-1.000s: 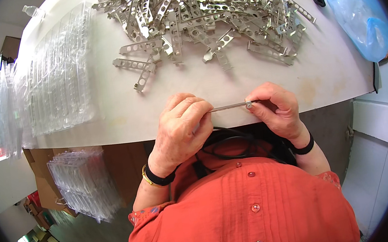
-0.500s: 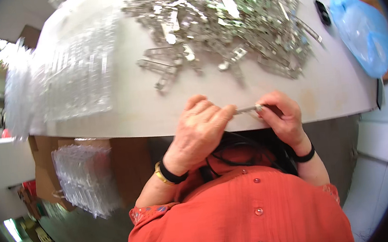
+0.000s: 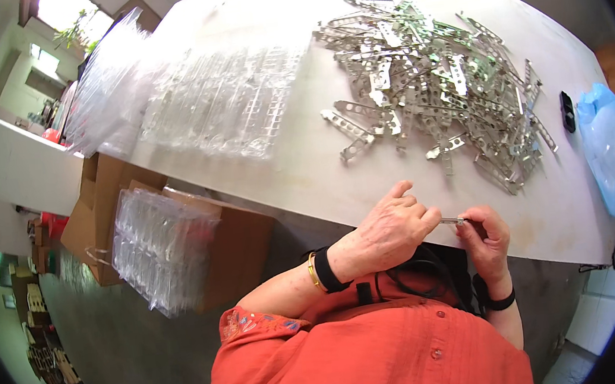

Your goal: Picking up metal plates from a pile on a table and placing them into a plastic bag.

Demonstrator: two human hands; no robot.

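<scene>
Close to the table's front edge, my left hand and my right hand grip a slim grey metal strip between them. The left fingers pinch one end and the right thumb and fingers close on the other; both ends are mostly covered. Beyond the hands spreads a tangled heap of perforated metal strips, some with bent bright tabs. A few of these strips lie loose at the heap's left side.
Clear plastic trays with slots lie on the white table, left of the heap. More plastic trays stand in an open cardboard box below the edge. A blue plastic bag and a small black object sit far right.
The view has swung to the left, so table and heap appear farther right and tilted. Both hands keep hold of the metal strip.
</scene>
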